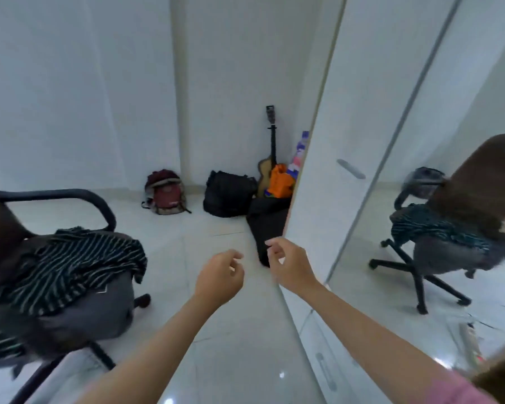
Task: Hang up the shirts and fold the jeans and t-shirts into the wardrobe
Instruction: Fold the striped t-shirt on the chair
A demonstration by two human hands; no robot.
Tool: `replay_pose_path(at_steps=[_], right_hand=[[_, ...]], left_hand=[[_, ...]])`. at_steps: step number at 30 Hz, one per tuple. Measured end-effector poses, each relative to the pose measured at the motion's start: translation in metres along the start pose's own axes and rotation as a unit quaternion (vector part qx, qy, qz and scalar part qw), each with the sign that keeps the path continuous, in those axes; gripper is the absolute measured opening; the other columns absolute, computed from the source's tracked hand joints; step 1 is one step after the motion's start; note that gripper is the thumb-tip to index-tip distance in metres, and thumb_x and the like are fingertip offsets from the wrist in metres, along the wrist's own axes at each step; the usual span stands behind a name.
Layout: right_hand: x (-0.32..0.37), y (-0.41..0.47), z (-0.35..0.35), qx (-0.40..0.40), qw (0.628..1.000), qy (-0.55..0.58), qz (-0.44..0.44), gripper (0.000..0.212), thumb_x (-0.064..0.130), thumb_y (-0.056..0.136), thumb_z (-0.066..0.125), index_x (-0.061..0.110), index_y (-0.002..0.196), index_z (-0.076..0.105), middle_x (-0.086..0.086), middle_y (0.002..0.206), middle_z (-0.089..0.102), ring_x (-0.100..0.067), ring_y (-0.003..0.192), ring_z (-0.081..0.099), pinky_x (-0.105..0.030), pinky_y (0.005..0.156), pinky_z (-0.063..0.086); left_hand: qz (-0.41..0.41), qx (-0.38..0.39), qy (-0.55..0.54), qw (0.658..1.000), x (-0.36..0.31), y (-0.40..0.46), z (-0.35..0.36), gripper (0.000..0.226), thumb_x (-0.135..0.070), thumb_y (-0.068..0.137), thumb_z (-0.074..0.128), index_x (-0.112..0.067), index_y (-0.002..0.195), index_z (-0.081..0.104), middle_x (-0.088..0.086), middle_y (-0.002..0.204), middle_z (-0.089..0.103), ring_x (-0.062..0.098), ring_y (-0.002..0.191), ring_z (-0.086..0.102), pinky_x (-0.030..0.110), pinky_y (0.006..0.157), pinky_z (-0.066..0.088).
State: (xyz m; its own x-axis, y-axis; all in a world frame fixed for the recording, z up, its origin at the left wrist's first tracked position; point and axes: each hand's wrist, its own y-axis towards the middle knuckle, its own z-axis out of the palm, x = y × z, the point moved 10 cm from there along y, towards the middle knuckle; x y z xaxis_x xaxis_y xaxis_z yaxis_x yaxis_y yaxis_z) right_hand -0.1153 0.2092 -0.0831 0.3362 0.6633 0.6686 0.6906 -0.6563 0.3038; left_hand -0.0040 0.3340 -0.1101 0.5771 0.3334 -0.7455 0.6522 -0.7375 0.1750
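Striped shirt [79, 259] heaped on the chair [70, 313].
Our left hand [220, 275] and right hand [289, 262] seem loosely curled, grasping nothing.

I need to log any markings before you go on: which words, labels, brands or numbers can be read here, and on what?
None can be read.
Maroon backpack: a pale patch on the front, too blurred to read.
Striped shirt on the office chair: a small pale tag at its edge, unreadable.
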Motion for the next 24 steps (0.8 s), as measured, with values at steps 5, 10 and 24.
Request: replay_pose_path(at_steps=[5, 10, 24], right_hand=[[0.094, 0.077, 0.181, 0.14, 0.987, 0.031, -0.074, 0.021, 0.014, 0.092, 0.049, 0.012, 0.107, 0.064, 0.003, 0.094, 0.062, -0.007, 0.079, 0.056, -0.015, 0.07, 0.046], [0.164, 0.111, 0.315, 0.244, 0.962, 0.036, -0.119, 0.024, 0.016, 0.094, 0.048, 0.013, 0.112, 0.064, 0.001, 0.097, 0.063, -0.008, 0.08, 0.056, -0.003, 0.061, 0.038], [0.205, 0.212, 0.537, 0.441, 0.871, 0.043, -0.214, 0.02, 0.016, 0.093, 0.049, 0.016, 0.108, 0.062, 0.001, 0.095, 0.06, -0.011, 0.081, 0.058, -0.023, 0.073, 0.051]], left_hand=[[-0.139, -0.067, 0.031, 0.987, 0.155, 0.012, -0.112, 0.026, -0.019, 0.09, 0.048, -0.018, 0.114, 0.059, -0.004, 0.092, 0.063, 0.015, 0.081, 0.061, 0.031, 0.069, 0.051], [-0.242, -0.092, 0.019, 0.966, 0.265, 0.009, -0.19, 0.023, -0.016, 0.093, 0.046, -0.015, 0.11, 0.061, 0.002, 0.078, 0.065, 0.021, 0.07, 0.061, 0.033, 0.064, 0.05], [-0.488, -0.19, -0.072, 0.849, 0.472, 0.038, -0.251, 0.023, -0.01, 0.095, 0.044, -0.013, 0.115, 0.056, -0.002, 0.077, 0.059, 0.012, 0.058, 0.051, 0.019, 0.049, 0.041]])
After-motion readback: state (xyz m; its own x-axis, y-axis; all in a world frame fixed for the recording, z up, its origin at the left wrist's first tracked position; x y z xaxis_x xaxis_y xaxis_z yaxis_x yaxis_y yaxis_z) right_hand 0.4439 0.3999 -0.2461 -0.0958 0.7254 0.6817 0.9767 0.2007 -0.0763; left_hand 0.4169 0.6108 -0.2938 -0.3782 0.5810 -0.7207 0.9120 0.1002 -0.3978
